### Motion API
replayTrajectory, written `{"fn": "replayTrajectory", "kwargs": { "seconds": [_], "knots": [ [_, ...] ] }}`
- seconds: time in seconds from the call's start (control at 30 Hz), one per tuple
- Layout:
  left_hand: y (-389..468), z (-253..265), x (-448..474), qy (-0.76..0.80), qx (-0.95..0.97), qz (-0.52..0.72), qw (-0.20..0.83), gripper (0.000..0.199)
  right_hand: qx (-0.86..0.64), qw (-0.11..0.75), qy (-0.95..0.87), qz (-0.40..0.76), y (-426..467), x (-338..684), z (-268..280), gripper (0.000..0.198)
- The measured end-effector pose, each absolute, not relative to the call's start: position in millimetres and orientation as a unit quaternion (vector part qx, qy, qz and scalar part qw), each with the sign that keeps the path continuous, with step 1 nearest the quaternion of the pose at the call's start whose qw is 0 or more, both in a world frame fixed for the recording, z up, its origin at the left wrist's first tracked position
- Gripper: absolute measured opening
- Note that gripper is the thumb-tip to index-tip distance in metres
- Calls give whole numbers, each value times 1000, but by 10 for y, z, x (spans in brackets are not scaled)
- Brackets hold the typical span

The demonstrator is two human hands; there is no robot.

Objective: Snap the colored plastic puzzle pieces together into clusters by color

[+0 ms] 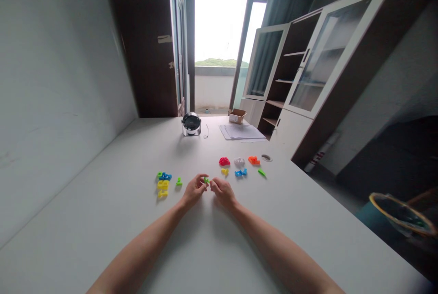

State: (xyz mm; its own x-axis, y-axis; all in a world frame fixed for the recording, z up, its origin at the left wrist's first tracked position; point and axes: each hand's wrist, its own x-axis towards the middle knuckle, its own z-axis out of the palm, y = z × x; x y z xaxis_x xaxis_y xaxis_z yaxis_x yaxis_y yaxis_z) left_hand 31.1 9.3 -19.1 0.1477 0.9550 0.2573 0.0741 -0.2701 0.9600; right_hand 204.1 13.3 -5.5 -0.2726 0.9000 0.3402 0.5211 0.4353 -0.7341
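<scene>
My left hand [195, 190] pinches a small green plastic toy piece [205, 180] between thumb and fingers, just above the white table. My right hand [223, 192] is closed, its fingertips close against the right end of that piece. Whatever those fingertips grip is hidden. Left of my hands stands another green piece [179, 182]. Farther left lies a group of blue pieces [165, 176], yellow pieces [163, 185] and a green ring-like piece [159, 175]. Beyond my right hand are a yellow piece [225, 172] and blue pieces [241, 172].
Red pieces [224, 161], whitish pieces [239, 162], orange pieces [253, 160] and a green stick-like piece [262, 172] lie farther right, near a cable hole [266, 158]. A round black device [191, 123], papers [243, 132] and an open cardboard box [237, 116] are at the back.
</scene>
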Motion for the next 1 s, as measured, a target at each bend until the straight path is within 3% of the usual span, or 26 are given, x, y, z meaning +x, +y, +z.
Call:
{"fn": "replayTrajectory", "kwargs": {
  "seconds": [0.17, 0.37, 0.57, 1.0],
  "knots": [
    [90, -190, 319, 418, 618, 504, 434, 33, -461, 385, -751, 272, 122, 2041, -26, 44],
    [84, -167, 301, 463, 626, 496, 384, 34, -446, 423, -745, 260, 96, 2031, -10, 23],
    [66, -118, 268, 514, 639, 466, 332, 35, -420, 440, -758, 234, 118, 2024, -72, 20],
    [87, -164, 255, 479, 645, 470, 365, 37, -431, 455, -754, 195, 122, 2026, -70, 15]
  ]
}}
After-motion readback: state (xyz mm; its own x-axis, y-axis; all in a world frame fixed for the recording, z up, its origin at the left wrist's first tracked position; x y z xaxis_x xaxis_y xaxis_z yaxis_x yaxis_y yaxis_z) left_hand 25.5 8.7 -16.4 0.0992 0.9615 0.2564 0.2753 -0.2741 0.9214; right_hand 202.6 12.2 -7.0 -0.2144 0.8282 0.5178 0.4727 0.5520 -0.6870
